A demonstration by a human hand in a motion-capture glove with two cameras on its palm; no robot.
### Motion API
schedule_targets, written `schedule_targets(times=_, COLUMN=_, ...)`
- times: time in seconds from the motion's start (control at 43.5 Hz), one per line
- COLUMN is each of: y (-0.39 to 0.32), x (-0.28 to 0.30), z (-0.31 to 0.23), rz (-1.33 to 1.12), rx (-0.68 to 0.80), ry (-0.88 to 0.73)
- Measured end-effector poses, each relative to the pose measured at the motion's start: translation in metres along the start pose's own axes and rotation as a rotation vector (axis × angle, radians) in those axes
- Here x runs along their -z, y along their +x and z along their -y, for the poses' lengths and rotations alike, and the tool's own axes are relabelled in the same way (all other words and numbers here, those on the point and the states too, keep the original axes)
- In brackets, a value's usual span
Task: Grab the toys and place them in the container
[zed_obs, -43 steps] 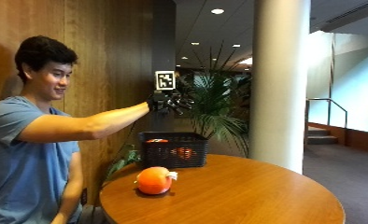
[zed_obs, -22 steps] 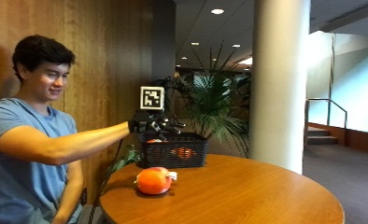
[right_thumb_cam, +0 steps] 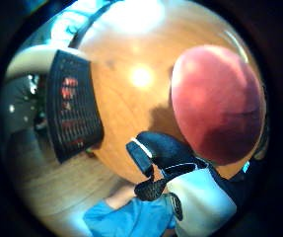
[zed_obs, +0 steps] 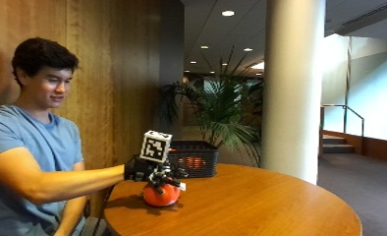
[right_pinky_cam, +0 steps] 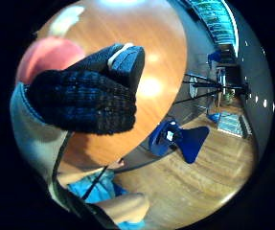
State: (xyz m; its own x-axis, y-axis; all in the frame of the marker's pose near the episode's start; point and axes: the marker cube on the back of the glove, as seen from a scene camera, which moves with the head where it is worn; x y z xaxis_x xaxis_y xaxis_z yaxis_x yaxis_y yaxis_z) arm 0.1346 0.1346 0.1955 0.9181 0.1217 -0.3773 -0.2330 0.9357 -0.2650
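One orange toy (zed_obs: 161, 195) left, lower centre; gloved right hand (zed_obs: 143, 169) above, fingers relaxed, empty. Cup round sides, then lift to black basket (zed_obs: 193, 158).

Side camera; two close palm cameras

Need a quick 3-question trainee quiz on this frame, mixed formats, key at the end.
1. True or false: the orange toy already lies inside the black basket.
2. Multiple choice: the gloved right hand is A) above the basket, B) just over the orange toy, C) resting flat on the bare table.
3. Fill in: something orange shows through the basket's ____ wall.

Key: 1 false, it sits on the table in front of the basket. 2 B. 3 mesh.
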Motion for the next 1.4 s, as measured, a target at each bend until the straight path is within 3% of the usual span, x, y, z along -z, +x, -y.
schedule_targets(times=0.092, y=0.008, x=-0.022, z=-0.003, rz=-0.107, rx=0.100, ry=-0.032)
schedule_targets(times=0.23, y=-0.005, x=-0.036, z=0.005, rz=0.113, rx=-0.033, ry=-0.066)
schedule_targets(times=0.437, y=-0.009, x=-0.049, z=-0.004, rz=0.137, rx=-0.018, ry=-0.113)
schedule_targets(times=0.713, y=-0.008, x=-0.040, z=0.003, rz=0.142, rx=-0.091, ry=0.057)
schedule_targets(times=0.897, y=-0.009, x=-0.035, z=0.010, rz=0.105, rx=-0.076, ry=0.270)
schedule_targets(times=1.104, y=-0.001, x=-0.008, z=0.019, rz=0.106, rx=-0.076, ry=0.285)
schedule_targets(times=1.403, y=0.017, x=0.101, z=0.020, rz=0.186, rx=-0.100, ry=0.375)
